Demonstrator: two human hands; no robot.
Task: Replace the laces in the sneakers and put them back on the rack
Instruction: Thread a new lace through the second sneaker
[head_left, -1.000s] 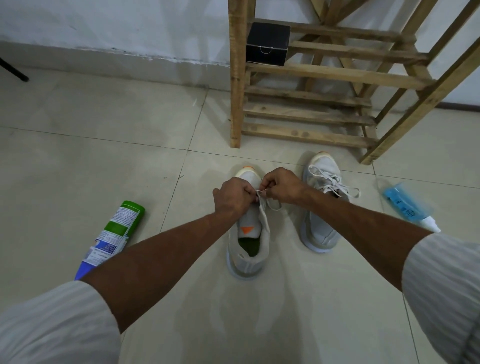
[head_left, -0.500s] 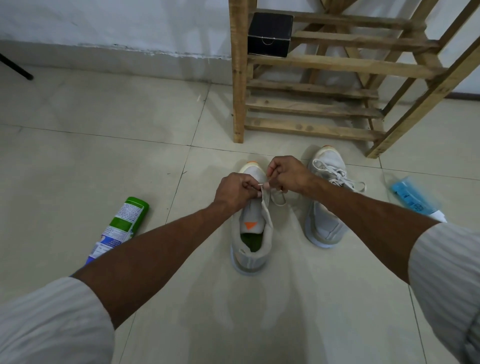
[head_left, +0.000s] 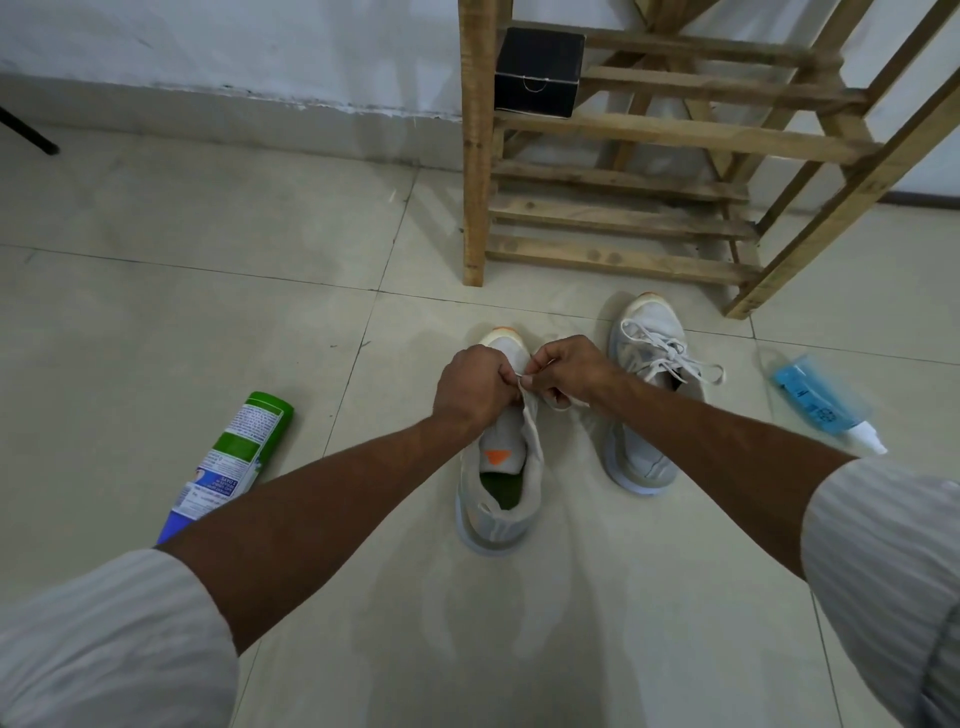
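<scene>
Hands meet over the forefoot of the unlaced sneaker (head_left: 501, 488), both closed on the lace (head_left: 531, 423). Left hand (head_left: 475, 384) curls onto it from the left, right hand (head_left: 566, 366) pinches it from the right, fingertips almost touching. Knuckles hide which eyelet they're at.

Key geometry: that sneaker sits directly under the hands, long axis running straight away from the person. Toe pokes out just beyond the knuckles, heel and open collar lie back on the wrist side. Slack lace trails from the pinch along the tongue toward the heel.

My read: threading is at the toe end, most eyelets not yet done, so work should progress back along that axis toward the wrists. Both hands equally near.

Laced sneaker (head_left: 649, 415) lies just right of the right hand, parallel, not touching its mate. Rack (head_left: 623, 254) stands beyond both hands, offset right, black box (head_left: 537, 73) on a shelf. Green spray can (head_left: 228, 457) lies well left of the left hand, blue tube (head_left: 815, 400) well right of the right hand.
</scene>
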